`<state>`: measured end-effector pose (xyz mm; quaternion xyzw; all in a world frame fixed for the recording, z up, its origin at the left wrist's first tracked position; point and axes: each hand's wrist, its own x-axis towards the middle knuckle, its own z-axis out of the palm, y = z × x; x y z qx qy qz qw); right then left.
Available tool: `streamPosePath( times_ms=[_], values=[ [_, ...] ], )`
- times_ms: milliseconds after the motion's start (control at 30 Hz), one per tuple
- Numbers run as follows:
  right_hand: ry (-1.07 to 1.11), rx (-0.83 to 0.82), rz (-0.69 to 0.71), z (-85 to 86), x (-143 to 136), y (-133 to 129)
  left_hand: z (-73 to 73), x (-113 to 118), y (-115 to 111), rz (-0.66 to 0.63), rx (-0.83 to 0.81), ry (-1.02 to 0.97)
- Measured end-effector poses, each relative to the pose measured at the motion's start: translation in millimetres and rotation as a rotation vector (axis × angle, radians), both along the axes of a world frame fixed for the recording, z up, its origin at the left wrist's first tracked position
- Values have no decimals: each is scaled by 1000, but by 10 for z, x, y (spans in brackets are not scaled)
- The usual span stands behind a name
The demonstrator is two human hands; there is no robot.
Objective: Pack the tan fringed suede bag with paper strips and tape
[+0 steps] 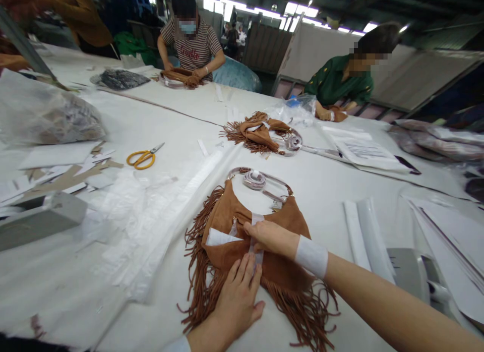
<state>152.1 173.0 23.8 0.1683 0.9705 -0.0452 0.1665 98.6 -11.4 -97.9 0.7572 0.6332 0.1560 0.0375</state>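
Note:
A brown suede handbag with long fringe down both sides lies on the white table in front of me. My left hand rests flat on its lower front, fingers stretched out. Curled at the middle of the bag, near a small zipper, is my right hand, its fingers closed on the suede there. A strip of clear tape runs down the bag under my hands. White paper shows at the bag's opening. The handle is wrapped, and a wrapped coiled strap lies inside its loop.
Another fringed bag lies farther back. Yellow-handled scissors, plastic sleeves, paper scraps and a grey tape dispenser are at left. White rolls and papers lie at right. Two co-workers handle brown pieces across the table.

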Motion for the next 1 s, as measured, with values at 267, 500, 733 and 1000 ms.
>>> streamPosePath(
  times_ms=[267,500,733,1000],
  values=[
    [178,57,-285,23,169,559,-56,-2,3,-7,17,-32],
    [620,18,-330,-405,584,-324,-88,-9,47,-29,105,-31],
    [657,259,-322,-1026,714,-616,-107,-62,75,-72,436,-31],
    [556,335,-318,-1032,734,-691,856,-508,730,23,255,-240]
  ],
)
